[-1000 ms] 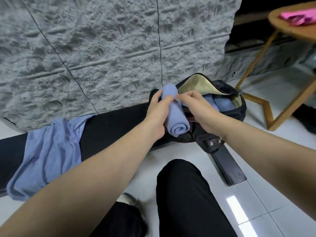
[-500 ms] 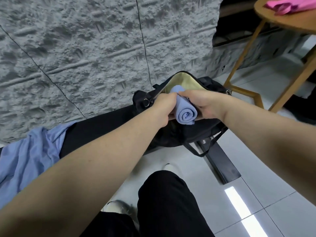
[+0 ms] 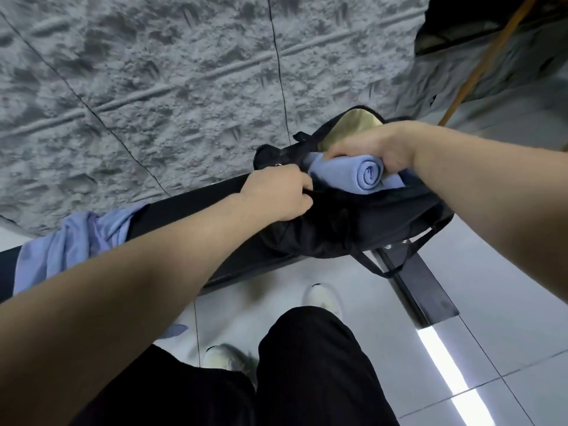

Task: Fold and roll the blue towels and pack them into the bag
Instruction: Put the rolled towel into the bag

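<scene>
Your right hand [image 3: 365,149] grips the rolled towel [image 3: 350,175] over the bag [image 3: 353,222]; your left hand [image 3: 276,195] clutches the bag's rim beside it.

Both bare forearms reached forward. The right hand [image 3: 373,149] lay knuckles-up, its fingers curled over the top of the rolled blue towel [image 3: 347,175], thumb side toward the roll's spiral end. The left hand [image 3: 276,195] sat just beside that grip, lower, its fingers bent and gripping the black bag [image 3: 353,222] at its rim.
</scene>
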The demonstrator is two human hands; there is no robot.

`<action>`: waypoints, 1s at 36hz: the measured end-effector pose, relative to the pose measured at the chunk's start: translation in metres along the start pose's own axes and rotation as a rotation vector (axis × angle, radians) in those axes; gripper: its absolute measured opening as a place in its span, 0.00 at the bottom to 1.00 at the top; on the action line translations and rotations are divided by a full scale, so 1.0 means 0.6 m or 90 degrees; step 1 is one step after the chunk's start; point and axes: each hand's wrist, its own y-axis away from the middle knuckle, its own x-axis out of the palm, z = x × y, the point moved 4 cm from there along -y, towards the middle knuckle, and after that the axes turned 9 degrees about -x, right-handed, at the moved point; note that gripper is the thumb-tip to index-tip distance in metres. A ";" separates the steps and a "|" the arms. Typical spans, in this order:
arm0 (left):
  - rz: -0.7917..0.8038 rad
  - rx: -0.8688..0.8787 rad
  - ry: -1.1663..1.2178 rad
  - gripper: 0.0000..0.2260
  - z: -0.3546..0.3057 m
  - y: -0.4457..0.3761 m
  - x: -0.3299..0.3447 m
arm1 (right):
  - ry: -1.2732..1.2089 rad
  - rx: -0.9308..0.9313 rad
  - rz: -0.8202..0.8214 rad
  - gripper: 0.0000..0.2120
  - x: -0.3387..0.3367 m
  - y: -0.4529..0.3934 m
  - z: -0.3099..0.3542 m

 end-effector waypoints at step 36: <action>-0.027 0.146 0.254 0.11 0.152 0.023 0.031 | -0.273 -0.002 -0.090 0.12 0.138 -0.139 0.022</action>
